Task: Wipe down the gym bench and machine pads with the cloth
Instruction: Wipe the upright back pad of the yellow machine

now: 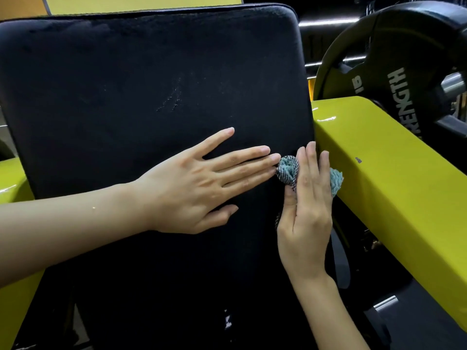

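Observation:
A large black machine pad [141, 79] fills most of the head view, with faint scuff marks near its middle. My left hand [202, 183] lies flat on the pad, fingers straight and spread, fingertips touching the cloth. A bunched teal and grey cloth [288, 170] sits at the pad's right edge. My right hand [307, 210] presses it against the pad with straight fingers, thumb laid along its lower side. Part of the cloth [336, 181] sticks out to the right of the fingers.
A yellow-green machine arm [394, 188] runs diagonally just right of the pad, close to my right hand. Behind it hangs a black weight plate [394, 59] on a metal sleeve. More yellow frame [12, 193] shows at the left edge.

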`<state>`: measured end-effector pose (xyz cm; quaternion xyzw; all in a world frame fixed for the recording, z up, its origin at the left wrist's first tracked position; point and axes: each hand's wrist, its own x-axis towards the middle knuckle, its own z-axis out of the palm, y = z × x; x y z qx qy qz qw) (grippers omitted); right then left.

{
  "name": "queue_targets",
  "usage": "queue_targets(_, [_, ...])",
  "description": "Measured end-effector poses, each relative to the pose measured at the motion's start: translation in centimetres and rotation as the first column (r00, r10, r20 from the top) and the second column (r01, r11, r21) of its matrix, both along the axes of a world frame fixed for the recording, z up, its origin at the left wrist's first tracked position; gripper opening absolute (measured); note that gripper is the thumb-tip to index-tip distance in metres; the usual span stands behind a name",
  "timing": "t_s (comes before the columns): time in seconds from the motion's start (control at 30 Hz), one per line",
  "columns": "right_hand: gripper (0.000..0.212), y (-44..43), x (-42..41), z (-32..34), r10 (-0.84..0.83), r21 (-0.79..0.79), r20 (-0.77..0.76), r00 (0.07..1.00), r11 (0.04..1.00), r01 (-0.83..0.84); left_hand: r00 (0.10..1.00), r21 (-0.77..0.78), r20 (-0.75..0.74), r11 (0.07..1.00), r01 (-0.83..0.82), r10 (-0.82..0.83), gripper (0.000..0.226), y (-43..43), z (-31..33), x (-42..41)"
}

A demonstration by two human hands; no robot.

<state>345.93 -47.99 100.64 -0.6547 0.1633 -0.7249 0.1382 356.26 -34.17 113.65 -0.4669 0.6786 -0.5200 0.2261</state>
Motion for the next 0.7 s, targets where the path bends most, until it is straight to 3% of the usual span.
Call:
queue_targets(0.37, [0.048,0.8,-1.7,-10.0,0.018,-0.067,-0.144,0.989,0.997,-0.028,1.000,-0.030,-0.022,0.999,-0.010,0.010,0.069,-0.2,-0.2,-0.3])
queue_targets(0.7, [0.048,-3.2,-1.9,-0.6,0.086,-0.186,-0.123,0.989,0.977,-0.108,0.999,-0.044,-0.030,0.998,-0.040,0.038,0.070,-0.4,-0.4,-0.6])
